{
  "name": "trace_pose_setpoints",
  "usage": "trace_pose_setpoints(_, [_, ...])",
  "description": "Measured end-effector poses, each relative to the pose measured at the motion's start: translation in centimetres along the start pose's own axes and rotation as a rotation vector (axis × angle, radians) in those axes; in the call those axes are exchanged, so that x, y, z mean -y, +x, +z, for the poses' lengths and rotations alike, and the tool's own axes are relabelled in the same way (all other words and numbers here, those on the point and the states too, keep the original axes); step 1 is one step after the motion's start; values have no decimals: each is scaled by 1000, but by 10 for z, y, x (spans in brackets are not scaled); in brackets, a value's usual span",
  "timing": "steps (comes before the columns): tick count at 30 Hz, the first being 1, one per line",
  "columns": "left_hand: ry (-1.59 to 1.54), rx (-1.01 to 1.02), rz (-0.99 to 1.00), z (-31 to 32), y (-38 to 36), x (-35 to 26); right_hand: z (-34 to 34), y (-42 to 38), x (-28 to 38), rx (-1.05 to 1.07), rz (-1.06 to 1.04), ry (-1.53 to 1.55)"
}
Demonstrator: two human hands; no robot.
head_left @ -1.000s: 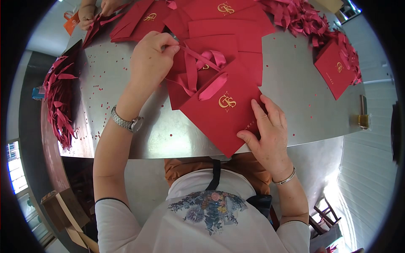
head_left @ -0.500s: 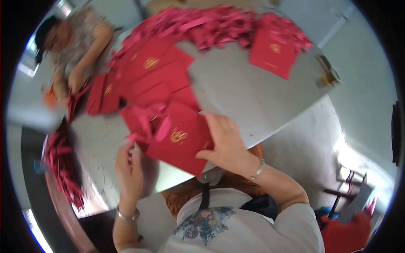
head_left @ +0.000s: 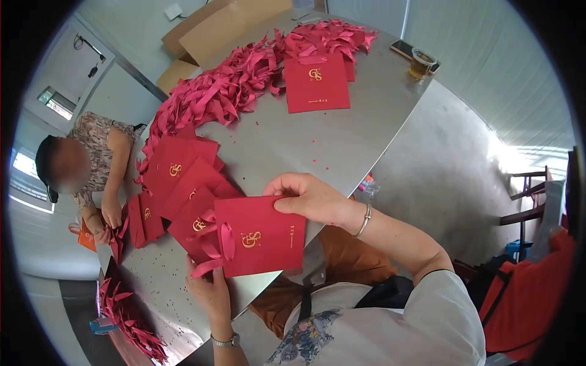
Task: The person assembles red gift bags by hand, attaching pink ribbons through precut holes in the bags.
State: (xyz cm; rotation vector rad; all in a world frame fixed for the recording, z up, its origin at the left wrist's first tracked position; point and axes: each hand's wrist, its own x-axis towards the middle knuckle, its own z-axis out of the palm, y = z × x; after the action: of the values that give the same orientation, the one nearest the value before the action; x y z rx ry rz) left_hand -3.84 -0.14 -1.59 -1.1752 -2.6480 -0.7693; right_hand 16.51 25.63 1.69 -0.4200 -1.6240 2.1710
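Note:
A red paper gift bag [head_left: 268, 250] with a gold monogram lies sideways in front of me above the table's near edge. My right hand [head_left: 311, 198] pinches its upper edge, thumb on the front face and fingers behind. Pink ribbon handles [head_left: 227, 241] loop out of the bag's left side. My left hand [head_left: 209, 293] is closed at the lower ribbon end, beside the bag's lower left corner; part of its grip is hidden. Behind this bag, several similar red bags [head_left: 174, 171] overlap in a fanned pile.
A long heap of pink ribbons [head_left: 213, 85] runs along the far side of the metal table [head_left: 287, 146]. Another red bag [head_left: 317, 91] lies there, near a cup [head_left: 421, 64] and a phone [head_left: 401, 47]. At left, a co-worker's hands [head_left: 107, 222] handle a red bag. More ribbons [head_left: 128, 317] hang at the left edge.
My view has turned, shifting the table in the picture. The held bag now sits straighter, and my right hand has moved onto its upper edge. My left hand has come to the ribbon.

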Motion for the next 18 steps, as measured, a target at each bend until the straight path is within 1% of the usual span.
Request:
trace_pose_setpoints(1, [88,-77,129,2,6,-2,-4,-1,3,0,-56,41])
trace_pose_setpoints(2, [91,-78,131,0,6,-6,-10,1,4,-62,-140,77])
trace_pose_setpoints(4, [-106,22,-120,-8,4,-23,-28,8,11,-225,-397,355])
trace_pose_setpoints(6, [-91,15,-115,-6,3,-22,-52,22,28,-555,-514,367])
trace_pose_setpoints(8, [-78,6,-115,-5,1,-18,-94,50,32,-819,-569,230])
trace_pose_setpoints(10, [14,-38,25,-2,0,-12,-143,70,18,-1055,-299,-440])
trace_pose_setpoints(11, [10,-44,12,-4,1,-12,-148,68,15,-1042,-300,-449])
trace_pose_setpoints(13, [-269,62,-162,-10,6,-14,-154,69,8,-1148,-149,-1161])
trace_pose_setpoints(15, [-461,32,-303,-11,11,-12,-164,71,-1,-1105,-237,-1288])
trace_pose_setpoints(16, [-476,66,-350,-21,18,-22,-167,70,-1,-1085,-259,-1268])
trace_pose_setpoints(17, [-465,8,-288,-13,20,-6,-170,72,1,-1050,-198,-1190])
trace_pose_setpoints(18, [-200,-20,-121,-18,27,-7,-175,74,-3,-1051,-356,-1100])
